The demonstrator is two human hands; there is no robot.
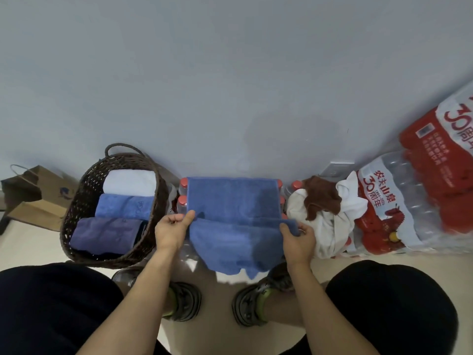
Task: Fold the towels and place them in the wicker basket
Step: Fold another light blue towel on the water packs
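Both grips are on the blue towel (231,201) — the left hand (171,229) pinches its left edge between thumb and curled fingers, the right hand (298,238) clutches the right edge at the same fold line. The towel lies spread over a pack of red-capped bottles (182,198), its long axis running away from the person toward the wall, far edge straight and square to it, the near part hanging down in front of the knees with a ragged lower hem. Just left sits the wicker basket (76,213), handle at its far end, and in it three folded towels in a row — a white one (130,184) farthest, a blue one (122,206) in the middle, a purple one (105,234) nearest. To the right, a heap of white cloth (330,234) with a brown cloth (321,197) on top, and beside that wrapped bottle packs (399,201). A paper bag (33,198) stands left of the basket.
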